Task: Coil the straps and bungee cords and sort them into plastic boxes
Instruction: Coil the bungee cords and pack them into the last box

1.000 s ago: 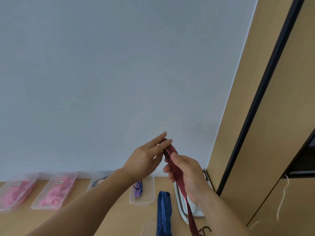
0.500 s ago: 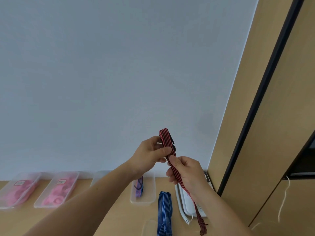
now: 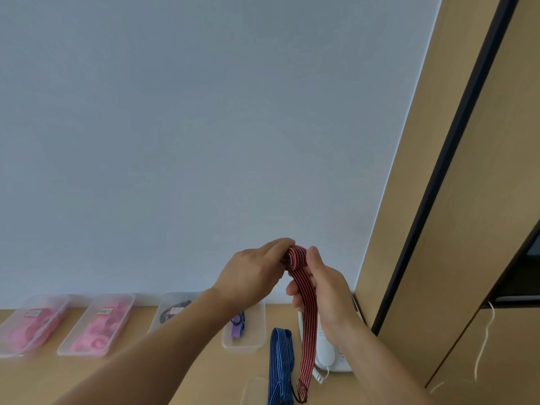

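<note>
We held the red strap (image 3: 308, 325) up in front of the wall (image 3: 204, 141), above the table (image 3: 140, 381), w/ both hands. Its top end was rolled into a small coil (image 3: 295, 256). Our L hand (image 3: 251, 276) reached in from the left, fingers together and curled over the coil's top and left side. The thumb was hidden, so we couldn't tell where it sat. Our R hand (image 3: 324, 290) was just right of the coil, thumb upright against the coil's right edge, other fingers curled round the strap just below. The hands were close, coil between them. The rest of the strap hung straight down from the R hand. Its tail ended low w/ a small dark bit at the tip, too small to identify. We couldn't tell if it touched the table.

A blue strap (image 3: 281, 363) lay doubled on the table just left of the red tail, running near to far. Four clear boxes stood in a row along the far edge by the wall, apart from each other:
- 1st box (image 3: 8, 353), far left, held pink coils.
- 2nd box (image 3: 87, 353) also held pink coils.
- 3rd box (image 3: 163, 305) held dark straps and was partly behind our L forearm.
- 4th box (image 3: 254, 337) held one purple strap (image 3: 237, 328).

A white device (image 3: 327, 355) sat on the table below our R wrist, right of the red tail. A tan cabinet (image 3: 482, 229) w/ a black strip filled the right side, and a thin white cord (image 3: 482, 346) hung down its front.
</note>
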`<state>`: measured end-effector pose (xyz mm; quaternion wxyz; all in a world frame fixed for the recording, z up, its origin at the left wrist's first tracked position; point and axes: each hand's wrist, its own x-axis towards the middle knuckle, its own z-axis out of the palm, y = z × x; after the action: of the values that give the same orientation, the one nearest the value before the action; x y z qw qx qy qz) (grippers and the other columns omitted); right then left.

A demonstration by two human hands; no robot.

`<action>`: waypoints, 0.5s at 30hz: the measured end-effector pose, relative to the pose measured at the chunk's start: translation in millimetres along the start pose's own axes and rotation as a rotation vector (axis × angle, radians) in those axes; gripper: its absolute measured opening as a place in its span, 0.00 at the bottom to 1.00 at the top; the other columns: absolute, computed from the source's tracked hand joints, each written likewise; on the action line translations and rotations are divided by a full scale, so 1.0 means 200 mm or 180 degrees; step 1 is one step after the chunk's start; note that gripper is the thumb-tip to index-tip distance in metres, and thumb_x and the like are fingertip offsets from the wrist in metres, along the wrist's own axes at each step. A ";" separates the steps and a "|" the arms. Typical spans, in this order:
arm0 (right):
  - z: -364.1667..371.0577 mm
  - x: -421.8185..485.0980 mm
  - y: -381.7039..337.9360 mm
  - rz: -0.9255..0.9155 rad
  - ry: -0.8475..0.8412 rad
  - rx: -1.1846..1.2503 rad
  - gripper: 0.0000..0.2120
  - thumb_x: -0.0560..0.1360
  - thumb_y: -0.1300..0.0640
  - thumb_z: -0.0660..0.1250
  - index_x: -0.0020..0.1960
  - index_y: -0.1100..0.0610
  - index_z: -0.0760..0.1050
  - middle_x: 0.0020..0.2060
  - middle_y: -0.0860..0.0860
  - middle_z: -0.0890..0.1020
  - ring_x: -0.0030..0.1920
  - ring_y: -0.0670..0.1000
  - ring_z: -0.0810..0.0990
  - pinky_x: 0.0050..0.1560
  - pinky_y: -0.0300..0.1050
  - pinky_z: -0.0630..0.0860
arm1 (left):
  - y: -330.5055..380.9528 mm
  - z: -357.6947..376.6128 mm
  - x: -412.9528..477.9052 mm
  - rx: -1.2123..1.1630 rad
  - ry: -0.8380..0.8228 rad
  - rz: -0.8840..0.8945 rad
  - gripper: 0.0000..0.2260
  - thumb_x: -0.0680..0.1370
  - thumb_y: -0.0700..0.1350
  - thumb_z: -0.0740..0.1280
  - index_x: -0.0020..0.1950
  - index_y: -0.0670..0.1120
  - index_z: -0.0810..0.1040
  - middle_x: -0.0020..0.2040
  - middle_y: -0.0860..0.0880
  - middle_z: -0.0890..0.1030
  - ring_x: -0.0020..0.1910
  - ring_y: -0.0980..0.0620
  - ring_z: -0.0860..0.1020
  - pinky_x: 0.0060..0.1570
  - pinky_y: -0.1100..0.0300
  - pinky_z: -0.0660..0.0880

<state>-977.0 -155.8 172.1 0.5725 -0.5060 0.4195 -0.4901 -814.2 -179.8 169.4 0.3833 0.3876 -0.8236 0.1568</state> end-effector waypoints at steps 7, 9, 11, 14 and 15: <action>0.01 0.01 0.04 -0.0045 0.0149 0.0067 0.31 0.66 0.34 0.67 0.47 0.63 0.81 0.33 0.57 0.83 0.29 0.51 0.78 0.30 0.43 0.73 | -0.05 0.04 -0.04 0.0364 0.0091 0.0230 0.20 0.73 0.31 0.66 0.65 0.39 0.79 0.62 0.42 0.82 0.40 0.44 0.84 0.32 0.57 0.80; 0.01 0.01 0.03 -0.0084 0.0168 0.0114 0.29 0.68 0.36 0.67 0.47 0.63 0.80 0.34 0.56 0.84 0.29 0.50 0.78 0.30 0.42 0.73 | -0.05 0.04 -0.05 -0.0215 -0.0024 -0.0382 0.26 0.74 0.32 0.68 0.71 0.46 0.74 0.67 0.46 0.78 0.45 0.50 0.84 0.41 0.63 0.79; 0.01 0.01 0.03 -0.0164 0.0176 0.0162 0.26 0.70 0.39 0.67 0.47 0.64 0.79 0.35 0.56 0.84 0.29 0.50 0.79 0.30 0.41 0.74 | -0.02 0.02 -0.04 -0.1567 -0.0371 -0.1591 0.27 0.77 0.40 0.65 0.76 0.54 0.66 0.68 0.52 0.76 0.51 0.59 0.82 0.48 0.70 0.75; 0.02 0.01 0.03 -0.0308 0.0112 0.0092 0.20 0.73 0.44 0.66 0.48 0.62 0.79 0.37 0.56 0.85 0.31 0.49 0.80 0.32 0.41 0.76 | 0.00 -0.03 0.02 -0.3780 -0.0917 -0.3113 0.21 0.74 0.57 0.64 0.64 0.50 0.78 0.54 0.48 0.83 0.49 0.52 0.83 0.55 0.55 0.79; 0.02 0.00 0.04 -0.0329 0.0067 0.0013 0.17 0.74 0.46 0.66 0.49 0.62 0.80 0.37 0.56 0.85 0.32 0.50 0.80 0.33 0.41 0.76 | 0.00 -0.04 0.03 -0.4022 -0.1081 -0.3144 0.21 0.73 0.61 0.63 0.55 0.47 0.81 0.47 0.47 0.82 0.45 0.49 0.81 0.55 0.53 0.77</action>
<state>-971.7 -156.1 165.6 0.5430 -0.5206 0.3979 -0.5251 -812.8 -178.8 179.6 0.4242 0.4350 -0.5377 -0.5845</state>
